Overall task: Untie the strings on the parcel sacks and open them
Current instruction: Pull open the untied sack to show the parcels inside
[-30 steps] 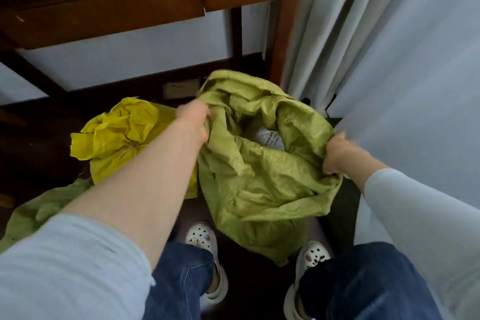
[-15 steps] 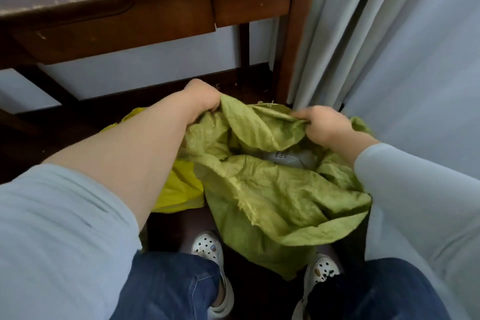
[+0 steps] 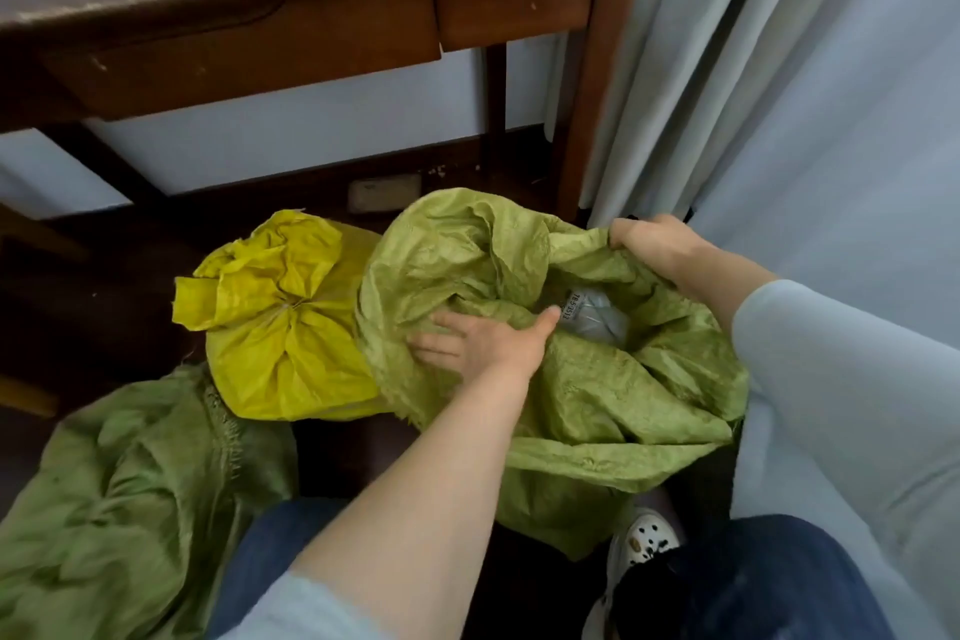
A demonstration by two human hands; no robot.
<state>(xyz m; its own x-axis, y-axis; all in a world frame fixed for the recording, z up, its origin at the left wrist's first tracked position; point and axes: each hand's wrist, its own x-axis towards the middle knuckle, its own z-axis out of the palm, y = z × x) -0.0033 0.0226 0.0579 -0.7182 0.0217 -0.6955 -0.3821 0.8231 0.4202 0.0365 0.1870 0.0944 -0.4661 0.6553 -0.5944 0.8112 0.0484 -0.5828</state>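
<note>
A light green sack (image 3: 597, 390) stands on the dark floor (image 3: 104, 307) in the middle of the scene, just in front of the person's knees. Its mouth is pulled wide open. Down inside the mouth lies a grey parcel (image 3: 595, 320) with a white printed label on its far-left side.

The right hand (image 3: 657, 244) grips the far right rim of the sack, its fingers curled over the bunched cloth. The left hand (image 3: 485, 340) lies on the left fold of the rim with its fingers straight and spread. It presses on the cloth rather than holding it, and the thumb points toward the parcel.

Just left of this sack, and touching it, is a yellow sack (image 3: 280, 327). Its neck is gathered tightly shut in the middle of its top, but the tie itself is too small to make out. A darker green sack (image 3: 130, 509) lies crumpled at the near left, beside the person's left knee.

A brown wooden desk (image 3: 311, 31) with drawers stands on the far side, and pale curtains (image 3: 779, 120) hang at the right. A white perforated shoe (image 3: 641, 538) shows below the open sack, between blue denim legs.
</note>
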